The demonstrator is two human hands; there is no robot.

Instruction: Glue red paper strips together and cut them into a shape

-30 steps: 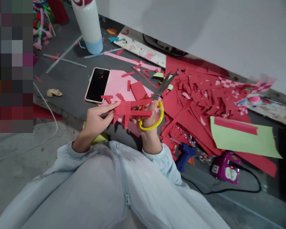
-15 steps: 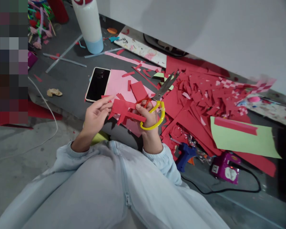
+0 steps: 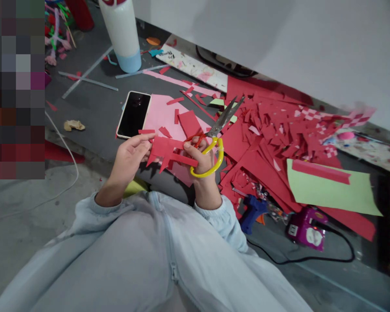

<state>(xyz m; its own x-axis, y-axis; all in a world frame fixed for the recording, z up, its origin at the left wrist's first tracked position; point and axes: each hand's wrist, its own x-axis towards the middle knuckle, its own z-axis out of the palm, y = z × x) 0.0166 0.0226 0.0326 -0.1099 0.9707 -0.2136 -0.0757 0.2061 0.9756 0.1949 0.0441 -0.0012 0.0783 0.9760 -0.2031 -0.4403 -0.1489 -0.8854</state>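
Note:
A red paper cutout with pointed strips along its lower edge is stretched between my two hands. At its left end, my left hand is closed, thumb and fingers pinching the paper's edge. My right hand is closed on the cutout's right end, thumb on top. The same hand also carries scissors with yellow and red handles, their blades slightly apart and pointing away to the upper right. Below the hands lies a pink sheet with red scraps on it. The fingertips of my right hand are partly hidden.
A phone lies left of the pink sheet, with a white and blue bottle behind. Red paper scraps heap up at the right. Nearer are a green sheet, a blue glue gun and a purple corded box.
The fingers of my left hand have drawn in on the left end of the cutout. The cutout has shifted and turned slightly; the scissors stay in my right hand.

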